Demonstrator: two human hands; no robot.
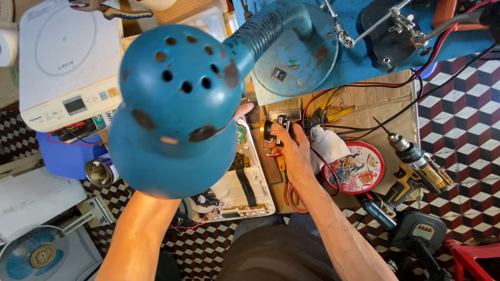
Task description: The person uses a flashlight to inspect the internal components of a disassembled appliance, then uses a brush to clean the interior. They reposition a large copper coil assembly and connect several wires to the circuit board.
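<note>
We are reaching our left hand (242,110) under the blue lamp (174,109), one finger poking out; its grip is hidden. Our right hand (292,151) is pinching a small black part (282,126) over the open white case (250,182). We should be holding it steady.

Above left hand (245,110): rusty blue metal lamp shade (174,104) blocked it.
Right of right hand (292,151): white rag (327,145) and round red tin lid (359,167) crowded the bench.
</note>
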